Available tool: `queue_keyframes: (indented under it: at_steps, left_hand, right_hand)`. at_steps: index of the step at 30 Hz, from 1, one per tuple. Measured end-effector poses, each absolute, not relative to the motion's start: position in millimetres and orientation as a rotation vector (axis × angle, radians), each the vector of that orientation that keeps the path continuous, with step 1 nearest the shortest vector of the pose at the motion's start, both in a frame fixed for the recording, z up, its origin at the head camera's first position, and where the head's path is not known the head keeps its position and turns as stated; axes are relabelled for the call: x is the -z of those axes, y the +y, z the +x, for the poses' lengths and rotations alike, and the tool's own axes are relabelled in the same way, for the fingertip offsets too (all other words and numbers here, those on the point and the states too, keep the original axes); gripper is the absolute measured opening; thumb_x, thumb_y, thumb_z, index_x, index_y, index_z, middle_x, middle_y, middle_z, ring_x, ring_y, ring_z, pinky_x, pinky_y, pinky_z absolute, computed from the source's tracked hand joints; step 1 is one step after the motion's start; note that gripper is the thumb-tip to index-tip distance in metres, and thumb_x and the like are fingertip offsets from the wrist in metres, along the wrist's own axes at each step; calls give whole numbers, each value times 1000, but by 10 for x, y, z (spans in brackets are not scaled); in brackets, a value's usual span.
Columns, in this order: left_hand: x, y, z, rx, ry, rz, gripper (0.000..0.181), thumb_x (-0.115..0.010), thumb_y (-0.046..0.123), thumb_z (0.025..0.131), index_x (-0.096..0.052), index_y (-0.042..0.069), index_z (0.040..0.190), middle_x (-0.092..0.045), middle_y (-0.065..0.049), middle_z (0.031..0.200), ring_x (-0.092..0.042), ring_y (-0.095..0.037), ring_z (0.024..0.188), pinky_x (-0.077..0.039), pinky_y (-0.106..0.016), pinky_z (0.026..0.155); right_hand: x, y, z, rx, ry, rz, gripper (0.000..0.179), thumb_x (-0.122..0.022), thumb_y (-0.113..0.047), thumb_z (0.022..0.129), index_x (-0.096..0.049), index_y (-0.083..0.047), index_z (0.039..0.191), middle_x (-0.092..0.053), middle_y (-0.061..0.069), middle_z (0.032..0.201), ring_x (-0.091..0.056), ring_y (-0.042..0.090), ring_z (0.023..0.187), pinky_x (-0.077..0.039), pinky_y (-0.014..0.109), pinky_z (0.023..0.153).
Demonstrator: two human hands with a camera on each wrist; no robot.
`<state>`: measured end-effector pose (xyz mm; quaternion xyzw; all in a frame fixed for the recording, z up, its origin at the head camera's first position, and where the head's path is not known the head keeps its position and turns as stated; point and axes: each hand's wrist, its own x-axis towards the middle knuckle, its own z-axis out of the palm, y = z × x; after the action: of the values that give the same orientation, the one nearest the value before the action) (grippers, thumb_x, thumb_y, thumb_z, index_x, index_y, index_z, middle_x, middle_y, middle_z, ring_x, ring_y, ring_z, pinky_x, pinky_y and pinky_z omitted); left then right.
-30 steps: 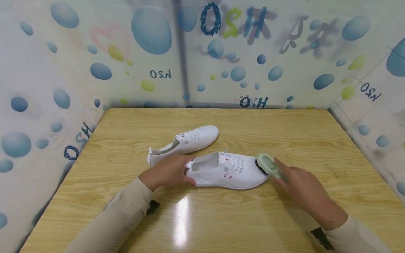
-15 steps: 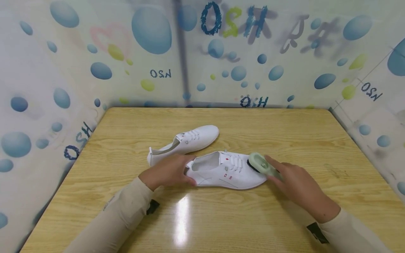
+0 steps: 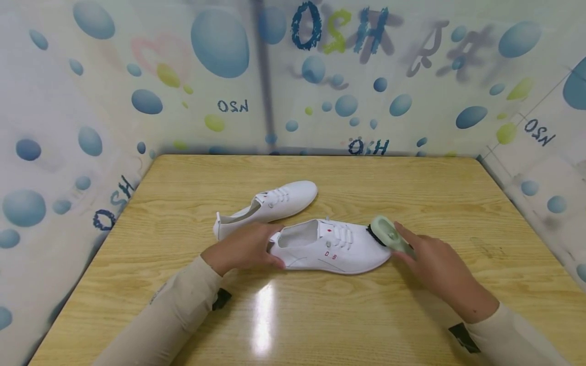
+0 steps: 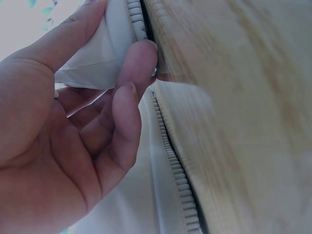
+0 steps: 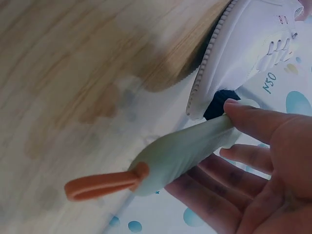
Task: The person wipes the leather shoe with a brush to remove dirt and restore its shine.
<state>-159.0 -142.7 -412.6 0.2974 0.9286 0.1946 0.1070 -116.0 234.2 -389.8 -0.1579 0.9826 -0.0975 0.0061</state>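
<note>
We saw two white shoes at the table, and the person had both hands at the nearer one. This nearer shoe [image 3: 354, 256] was at the middle of the wooden table [image 3: 183, 178], with its toe to the right; whether its whole sole lay flat, we could not tell. The left hand [image 3: 247, 247] gripped it by the heel, with the thumb on the near side and the fingers bent at the back.

The right hand [image 3: 441, 267] held a pale green brush [image 3: 386, 231] by the handle, between the thumb and the fingers. Its dark bristles [image 3: 375, 236] touched the top of the toe, in front of the white laces [image 3: 343, 237]. In the right wrist view, we noticed also an orange loop [image 5: 100, 186] at the handle's end.

The farther shoe [image 3: 297, 197] stood behind the left hand, which covered a part of its side; its toe pointed to the right and away. On the nearer shoe we could read small red letters [image 3: 330, 255], D and B. Behind the table we saw a wall covering [image 3: 178, 122] with blue and yellow-green spots.
</note>
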Motion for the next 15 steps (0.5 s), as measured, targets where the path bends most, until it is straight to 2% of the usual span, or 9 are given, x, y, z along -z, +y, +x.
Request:
queue_keyframes:
  at_steps: [2, 6, 8, 15]
  left_hand:
    - [4126, -1426, -1590, -570, 2736, 884, 56, -89, 46, 69, -60, 16, 108, -55, 8, 80, -52, -12, 77, -47, -31, 76]
    - [4121, -1426, -1589, -563, 2738, 888, 58, -89, 46, 69, -60, 16, 110, -54, 8, 79, -51, -12, 77, -47, -31, 76]
    - [4118, -1426, -1590, -560, 2738, 889, 58, -89, 46, 69, -61, 16, 110, -54, 8, 78, -51, -12, 76, -47, -31, 76]
    - [4115, -1429, -1594, -556, 2732, 892, 57, -89, 46, 70, -60, 16, 109, -50, 8, 74, -50, -12, 74, -45, -30, 74]
  right_hand:
    - [3898, 2361, -1140, 293, 3071, -498, 63, -74, -25, 91, -50, -1, 144, -71, 20, 90, -63, 21, 70, -49, 39, 58]
    - [3886, 2379, -1091, 269, 3055, -509, 64, -76, -24, 89, -51, -2, 144, -69, 12, 80, -49, 13, 60, -39, 31, 54]
    - [3879, 2382, -1068, 275, 3026, -508, 63, -76, -23, 89, -52, -4, 144, -69, 9, 81, -47, 11, 60, -38, 29, 55]
    - [3891, 2326, -1027, 360, 2935, -552, 61, -76, -26, 89, -54, -12, 144, -74, 9, 97, -65, 15, 80, -50, 36, 65]
